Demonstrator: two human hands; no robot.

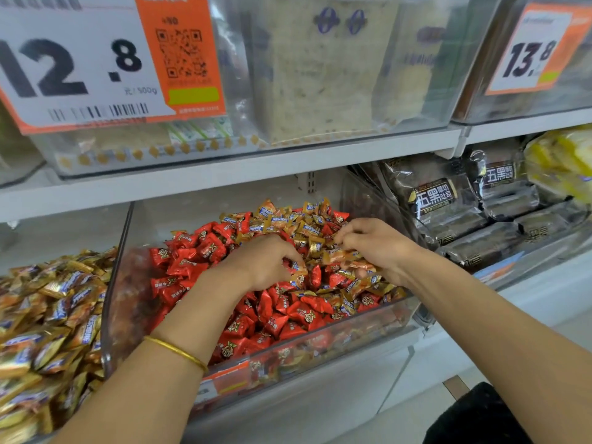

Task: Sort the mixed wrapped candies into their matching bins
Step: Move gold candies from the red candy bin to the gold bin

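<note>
Our left hand (266, 262) and right hand (376, 248) clutch gold candies (334, 256) among reds (272, 315); next we should carry them to the gold pile (48, 315)

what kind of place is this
Most likely a shop's loose-sweets aisle: a price tag reading 12.8 per 500g with a barcode, a clear bin heaped with wrapped candies under a white shelf, and packaged bread alongside.

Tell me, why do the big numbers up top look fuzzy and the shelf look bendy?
Head view: the 12.8 price tag is blurred, probably too near the lens, while the red candies in the clear bin look sharper; the wide-angle lens bows the white shelf edge; the bin's front wall carries soft reflections.
</note>
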